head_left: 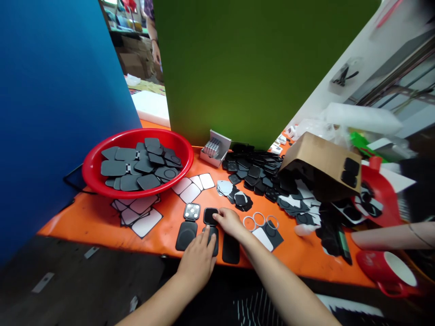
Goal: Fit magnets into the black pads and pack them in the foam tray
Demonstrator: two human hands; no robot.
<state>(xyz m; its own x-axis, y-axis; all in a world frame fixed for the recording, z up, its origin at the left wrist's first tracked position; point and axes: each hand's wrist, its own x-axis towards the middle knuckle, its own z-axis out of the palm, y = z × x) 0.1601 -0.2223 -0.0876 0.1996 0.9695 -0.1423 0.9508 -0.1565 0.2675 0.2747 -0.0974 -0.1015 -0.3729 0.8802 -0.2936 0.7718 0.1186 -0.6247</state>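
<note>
In the middle of the table lies a black hinged piece (210, 216), a small square panel above a larger rounded pad. My left hand (199, 253) rests over its lower pad, fingers stretched out and flat. My right hand (229, 220) is at the upper panel's right edge, its thumb on the panel and the other fingers curled. Just left lies a second hinged piece (186, 236), unfolded, with pale dots on its small square (192, 211). A black slab (231, 248) lies below my right wrist. White rings (259, 219) sit to the right, beside white and dark cards (268, 235).
A red basin (87, 170) holding many grey hinged pieces stands at left. Black parts (254, 172) are heaped behind, near a small white box (217, 149) and a cardboard box (319, 158). A red mug (384, 271) stands near the right edge. Blue and green panels border the table.
</note>
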